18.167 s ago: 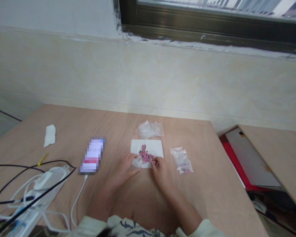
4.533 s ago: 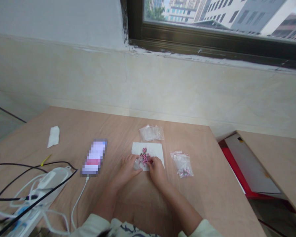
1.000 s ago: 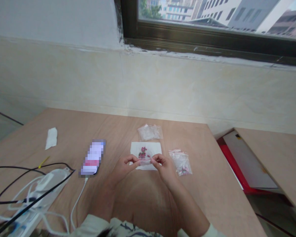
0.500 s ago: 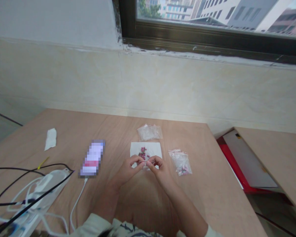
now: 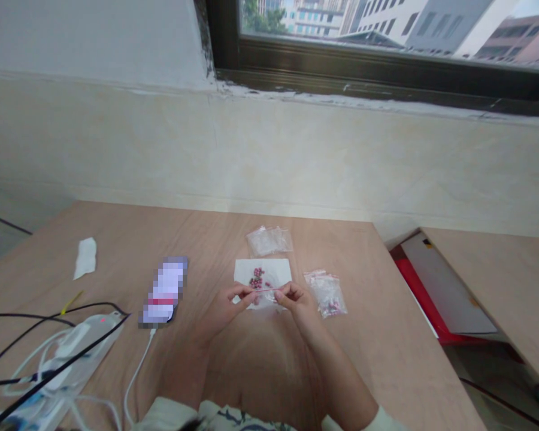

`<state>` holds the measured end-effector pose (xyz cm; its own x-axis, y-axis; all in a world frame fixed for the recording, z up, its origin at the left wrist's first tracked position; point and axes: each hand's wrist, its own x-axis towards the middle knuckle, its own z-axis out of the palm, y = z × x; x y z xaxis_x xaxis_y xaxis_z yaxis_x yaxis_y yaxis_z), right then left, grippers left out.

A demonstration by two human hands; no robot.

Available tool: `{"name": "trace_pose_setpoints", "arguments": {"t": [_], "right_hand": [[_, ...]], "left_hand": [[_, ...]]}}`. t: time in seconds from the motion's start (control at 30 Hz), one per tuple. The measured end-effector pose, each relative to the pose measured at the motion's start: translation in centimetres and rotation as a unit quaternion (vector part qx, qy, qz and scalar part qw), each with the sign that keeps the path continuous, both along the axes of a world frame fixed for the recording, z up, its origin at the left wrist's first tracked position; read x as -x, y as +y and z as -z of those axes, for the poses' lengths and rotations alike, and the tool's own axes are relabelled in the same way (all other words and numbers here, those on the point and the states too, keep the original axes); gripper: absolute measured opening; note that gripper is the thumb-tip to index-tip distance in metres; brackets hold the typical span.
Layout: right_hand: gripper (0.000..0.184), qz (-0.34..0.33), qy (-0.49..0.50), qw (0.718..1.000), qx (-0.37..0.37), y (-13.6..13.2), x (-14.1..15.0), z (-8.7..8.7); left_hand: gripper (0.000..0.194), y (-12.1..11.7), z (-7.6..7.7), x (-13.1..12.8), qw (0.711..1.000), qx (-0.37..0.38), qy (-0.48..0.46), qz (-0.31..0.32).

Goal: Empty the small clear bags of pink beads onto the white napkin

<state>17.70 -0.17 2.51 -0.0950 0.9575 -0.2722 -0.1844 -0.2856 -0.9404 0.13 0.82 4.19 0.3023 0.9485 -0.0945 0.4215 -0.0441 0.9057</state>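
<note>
A thin pinkish cord (image 5: 265, 290) is stretched taut between the left hand (image 5: 224, 306) and the right hand (image 5: 299, 302), its ends pinched by the closed fingers of both, just above a white paper tissue (image 5: 282, 269). A loose cluster of pink beads (image 5: 256, 278) is left on the tissue, and a small zip bag (image 5: 327, 294) holding more pink beads is laid just beside it on the tabletop (image 5: 341, 371)
</note>
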Motion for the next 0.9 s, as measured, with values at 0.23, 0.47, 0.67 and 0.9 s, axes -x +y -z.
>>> {"name": "trace_pose_setpoints", "arguments": {"t": [0.23, 0.47, 0.67, 0.9], "right_hand": [[0.023, -0.001, 0.003, 1.000, -0.028, -0.3, -0.2, 0.0], [0.035, 0.007, -0.053, 0.998, 0.026, -1.5, -0.7, 1.3], [0.028, 0.220, -0.423, 0.879, 0.017, -0.8, -7.7, 2.9], [0.042, 0.177, -0.654, 0.730, -0.093, 3.7, -5.4, 2.5]], "left_hand": [[0.025, 0.0, 0.2, -0.3, 1.000, -0.017, -0.002, 0.001], [0.025, 0.3, 1.0, -0.7, 0.996, 0.037, -0.070, -0.036], [0.027, 0.7, 2.4, 0.7, 0.992, 0.063, -0.073, -0.084], [0.024, 0.6, 3.0, 1.3, 0.990, 0.070, -0.065, -0.101]]}}
